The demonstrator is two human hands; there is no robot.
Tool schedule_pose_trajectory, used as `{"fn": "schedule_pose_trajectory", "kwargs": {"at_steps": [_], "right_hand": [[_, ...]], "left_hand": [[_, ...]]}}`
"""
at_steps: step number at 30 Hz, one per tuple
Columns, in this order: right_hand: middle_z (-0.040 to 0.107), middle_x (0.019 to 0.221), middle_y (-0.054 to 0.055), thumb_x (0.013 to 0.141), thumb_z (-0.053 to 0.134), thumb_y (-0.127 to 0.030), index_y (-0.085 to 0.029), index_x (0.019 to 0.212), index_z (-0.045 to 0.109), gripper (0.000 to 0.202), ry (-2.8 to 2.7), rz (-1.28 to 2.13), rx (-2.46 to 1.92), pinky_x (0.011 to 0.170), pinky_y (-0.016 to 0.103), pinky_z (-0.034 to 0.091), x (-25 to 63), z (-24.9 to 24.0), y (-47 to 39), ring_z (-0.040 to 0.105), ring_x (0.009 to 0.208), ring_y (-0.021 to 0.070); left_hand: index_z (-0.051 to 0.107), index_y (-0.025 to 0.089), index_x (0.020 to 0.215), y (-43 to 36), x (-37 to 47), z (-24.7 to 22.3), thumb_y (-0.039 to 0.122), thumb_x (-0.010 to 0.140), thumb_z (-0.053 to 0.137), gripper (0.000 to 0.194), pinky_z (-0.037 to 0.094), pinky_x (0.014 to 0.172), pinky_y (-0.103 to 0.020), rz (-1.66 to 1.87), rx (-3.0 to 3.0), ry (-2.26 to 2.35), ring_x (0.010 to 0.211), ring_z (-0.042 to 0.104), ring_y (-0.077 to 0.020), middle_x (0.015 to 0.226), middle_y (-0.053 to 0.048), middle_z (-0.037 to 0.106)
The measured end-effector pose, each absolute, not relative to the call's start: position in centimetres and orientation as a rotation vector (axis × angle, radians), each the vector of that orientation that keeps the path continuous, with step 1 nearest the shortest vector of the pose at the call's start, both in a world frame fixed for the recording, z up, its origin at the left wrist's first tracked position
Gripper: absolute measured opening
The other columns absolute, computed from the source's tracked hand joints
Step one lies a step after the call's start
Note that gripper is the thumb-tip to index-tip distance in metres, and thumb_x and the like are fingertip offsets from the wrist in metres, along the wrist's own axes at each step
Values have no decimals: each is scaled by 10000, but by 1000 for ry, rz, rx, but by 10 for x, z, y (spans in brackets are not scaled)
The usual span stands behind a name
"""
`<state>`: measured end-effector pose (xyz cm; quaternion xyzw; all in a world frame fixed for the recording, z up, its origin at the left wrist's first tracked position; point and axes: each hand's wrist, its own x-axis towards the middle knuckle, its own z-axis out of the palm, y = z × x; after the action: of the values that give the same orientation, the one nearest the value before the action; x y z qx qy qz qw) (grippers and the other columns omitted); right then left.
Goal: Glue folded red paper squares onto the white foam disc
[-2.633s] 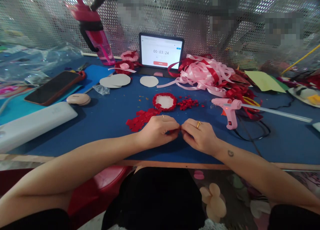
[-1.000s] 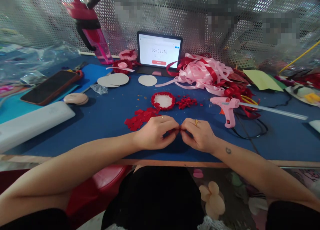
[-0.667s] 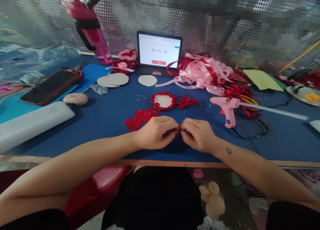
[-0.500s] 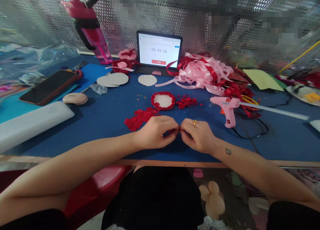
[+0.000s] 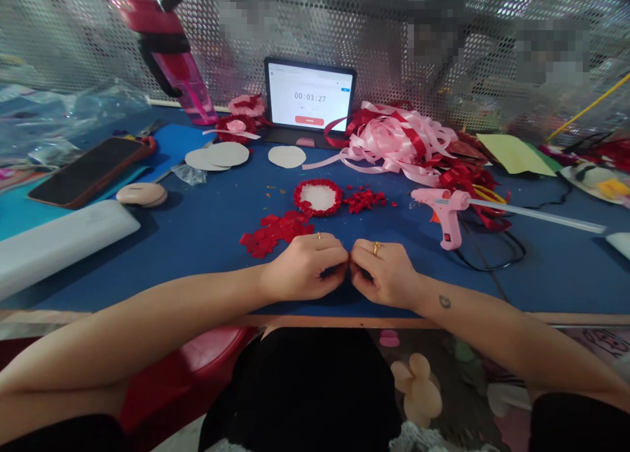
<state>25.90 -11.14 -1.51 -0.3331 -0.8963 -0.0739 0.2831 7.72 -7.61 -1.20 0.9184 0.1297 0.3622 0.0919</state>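
Observation:
My left hand [image 5: 308,266] and my right hand [image 5: 385,272] meet fingertip to fingertip near the table's front edge, both closed in a pinch. Whatever they hold between the fingertips is hidden or too small to make out. Just beyond my left hand lies a spread of flat red pieces [image 5: 275,232]. A white disc [image 5: 319,197] edged with red folded bits sits beyond my hands, and a small heap of red folded pieces [image 5: 364,200] lies right beside it. To the right of my right hand is a pink glue gun [image 5: 449,219] with a clear stick in its back.
A tablet [image 5: 310,98] showing a timer stands at the back, beside pink and red ribbons [image 5: 394,140]. White discs [image 5: 287,156], a phone [image 5: 91,171], a long white case [image 5: 63,242], a computer mouse [image 5: 142,194] and a pink bottle [image 5: 184,71] are on the blue table [image 5: 207,222].
The view has shifted slightly. My fingers have curled in a little more, with the fingertips still together. The timer has moved from 00:03:26 to 00:03:27.

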Motion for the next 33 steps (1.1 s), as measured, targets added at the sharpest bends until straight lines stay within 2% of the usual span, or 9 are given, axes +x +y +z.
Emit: {"fn": "schedule_pose_trajectory", "kwargs": {"at_steps": [9, 15, 20, 24, 29, 33], "right_hand": [[565, 708, -5, 860, 416, -214, -172, 798, 518, 127, -2325, 20, -959, 547, 208, 357, 266, -3, -105, 491, 573, 83], [604, 727, -14, 805, 513, -268, -176, 821, 557, 103, -2278, -16, -990, 534, 202, 367, 271, -2, -103, 488, 534, 67], [607, 706, -21, 776, 558, -248, -180, 796, 568, 72, -2232, -88, -976, 535, 204, 382, 275, -2, -102, 494, 539, 68], [630, 759, -9, 775, 588, -234, -176, 875, 585, 116, -2215, -84, -954, 549, 201, 406, 275, -1, -103, 513, 553, 65], [641, 768, 2, 801, 559, -160, -182, 885, 593, 93, -2228, -47, -898, 555, 205, 414, 273, -2, -104, 546, 595, 78], [625, 748, -3, 801, 562, -165, -184, 865, 598, 76, -2148, 66, -938, 537, 205, 417, 274, -2, -104, 513, 549, 68]], "left_hand": [[583, 136, 756, -71, 75, -5, 133, 811, 484, 113, 449, 577, -184, 1152, 2700, 475, 613, 558, -84, 665, -11, 603], [597, 135, 768, -69, 74, -5, 139, 806, 527, 80, 449, 566, -168, 1249, 2744, 496, 598, 570, -74, 665, 1, 626], [603, 135, 775, -69, 73, -4, 133, 793, 546, 59, 468, 575, -179, 1305, 2788, 504, 609, 582, -83, 689, -6, 645], [606, 134, 792, -69, 72, -4, 138, 801, 534, 73, 491, 603, -188, 1270, 2805, 520, 638, 599, -88, 725, -15, 657], [608, 130, 790, -69, 73, -5, 138, 810, 518, 92, 491, 611, -192, 1222, 2794, 514, 637, 592, -87, 711, -20, 647], [615, 140, 769, -67, 72, -4, 159, 806, 524, 100, 465, 576, -185, 1213, 2765, 535, 602, 579, -81, 680, -10, 641]]}}
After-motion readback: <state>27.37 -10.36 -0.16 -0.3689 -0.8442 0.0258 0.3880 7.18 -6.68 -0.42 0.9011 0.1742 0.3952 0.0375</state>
